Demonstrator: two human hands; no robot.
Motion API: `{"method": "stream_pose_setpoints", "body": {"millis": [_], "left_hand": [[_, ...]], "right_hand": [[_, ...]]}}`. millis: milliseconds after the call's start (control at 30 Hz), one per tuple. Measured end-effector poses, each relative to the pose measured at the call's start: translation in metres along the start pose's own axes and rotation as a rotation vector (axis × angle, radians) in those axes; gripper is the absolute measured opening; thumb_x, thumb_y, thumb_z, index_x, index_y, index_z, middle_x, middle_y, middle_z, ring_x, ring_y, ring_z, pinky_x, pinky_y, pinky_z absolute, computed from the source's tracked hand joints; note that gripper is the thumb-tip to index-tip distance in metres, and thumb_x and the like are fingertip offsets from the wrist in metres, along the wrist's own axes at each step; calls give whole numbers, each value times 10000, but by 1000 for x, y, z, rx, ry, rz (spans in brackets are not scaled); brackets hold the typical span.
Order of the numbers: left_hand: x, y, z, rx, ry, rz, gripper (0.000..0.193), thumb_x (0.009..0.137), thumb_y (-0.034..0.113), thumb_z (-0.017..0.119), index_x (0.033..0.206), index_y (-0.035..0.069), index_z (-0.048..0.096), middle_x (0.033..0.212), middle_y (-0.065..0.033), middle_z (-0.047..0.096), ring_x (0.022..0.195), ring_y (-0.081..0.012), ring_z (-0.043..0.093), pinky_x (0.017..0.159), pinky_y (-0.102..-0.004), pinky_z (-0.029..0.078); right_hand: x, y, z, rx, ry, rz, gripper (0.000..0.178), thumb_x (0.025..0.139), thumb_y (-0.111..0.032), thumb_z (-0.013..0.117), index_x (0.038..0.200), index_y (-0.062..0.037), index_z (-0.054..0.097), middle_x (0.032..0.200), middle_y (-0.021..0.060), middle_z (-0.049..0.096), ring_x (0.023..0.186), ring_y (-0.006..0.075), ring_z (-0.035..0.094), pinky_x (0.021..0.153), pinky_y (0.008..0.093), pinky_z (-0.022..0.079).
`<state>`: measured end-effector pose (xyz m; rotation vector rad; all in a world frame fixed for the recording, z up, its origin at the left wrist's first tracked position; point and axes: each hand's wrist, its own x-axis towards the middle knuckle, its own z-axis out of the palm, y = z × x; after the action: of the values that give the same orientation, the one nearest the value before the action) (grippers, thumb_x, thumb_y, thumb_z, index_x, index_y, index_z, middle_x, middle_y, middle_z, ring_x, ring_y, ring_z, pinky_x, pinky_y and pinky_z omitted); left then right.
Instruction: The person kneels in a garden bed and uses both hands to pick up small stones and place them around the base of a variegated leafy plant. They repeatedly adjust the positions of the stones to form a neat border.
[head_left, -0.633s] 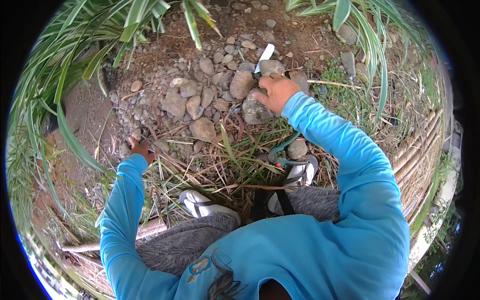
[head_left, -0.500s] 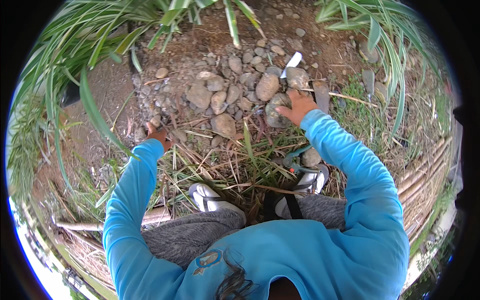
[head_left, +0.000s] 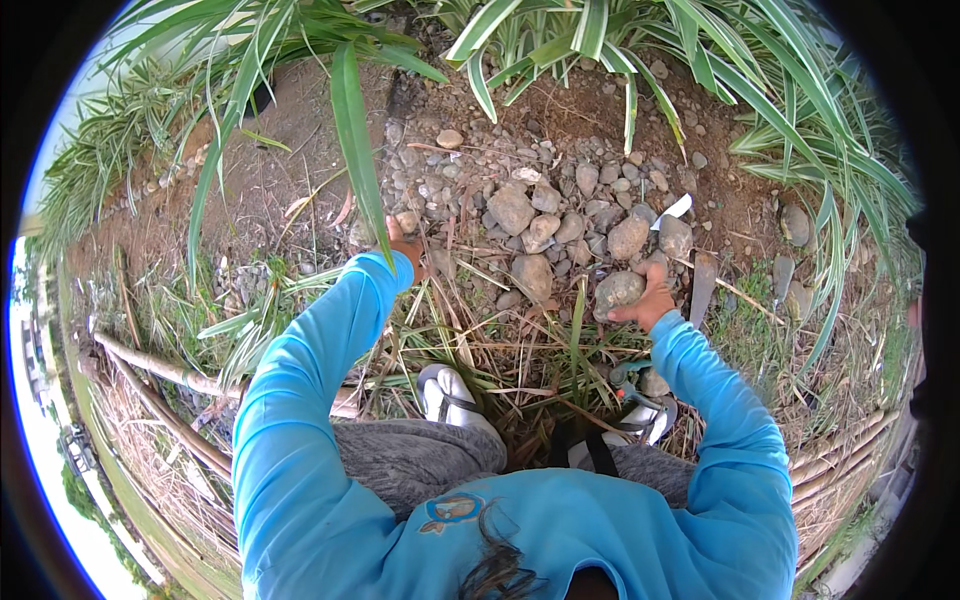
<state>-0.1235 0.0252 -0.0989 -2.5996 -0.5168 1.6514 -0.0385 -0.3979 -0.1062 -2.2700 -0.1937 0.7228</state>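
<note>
At the right of the stone pile, my right hand (head_left: 655, 302) curls around a rounded, mottled grey stone (head_left: 618, 291), thumb along its near side and fingers behind it. At the pile's left side, my left hand (head_left: 404, 252) bends its fingers around a small tan stone (head_left: 407, 222); a long green leaf (head_left: 352, 140) crosses in front and hides part of the fingers. Between the hands lie a large brown stone (head_left: 511, 210) and an oval brown stone (head_left: 532, 278). Just beyond the right hand rest two more stones and a white strip (head_left: 675, 211).
Striped leafy plants (head_left: 590, 35) hang over the far side. A flat grey blade-shaped piece (head_left: 703, 285) lies right of my right hand. Near my sandalled foot is a teal-handled tool (head_left: 628, 376). Dry stalks (head_left: 500, 330) cover the near ground, and poles (head_left: 170, 368) lie at left.
The whole view has shifted left and up, so the scene sits farther right. My right hand and its mottled stone have moved slightly left relative to the pile. My left hand stays at the small stone.
</note>
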Motion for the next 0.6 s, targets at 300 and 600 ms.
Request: {"method": "stream_pose_setpoints", "body": {"millis": [300,600], "left_hand": [[10,-38,-4,-178,194,237,649,892,452,558,1450,212,330,1456,-239,115,1272,-397,398,1073,-412,362],[70,-143,37,-540,604,162,460,885,436,563,1147,66,637,969,-180,685,919,-311,667,795,-398,515]], "right_hand": [[-2,-43,-11,-410,-359,-57,964,545,-256,868,1358,-153,361,1294,243,448,1164,411,501,1001,437,415],[12,-57,-2,-530,-470,-102,944,559,-238,844,1372,-111,380,1247,245,505,1122,389,541,987,393,418]]}}
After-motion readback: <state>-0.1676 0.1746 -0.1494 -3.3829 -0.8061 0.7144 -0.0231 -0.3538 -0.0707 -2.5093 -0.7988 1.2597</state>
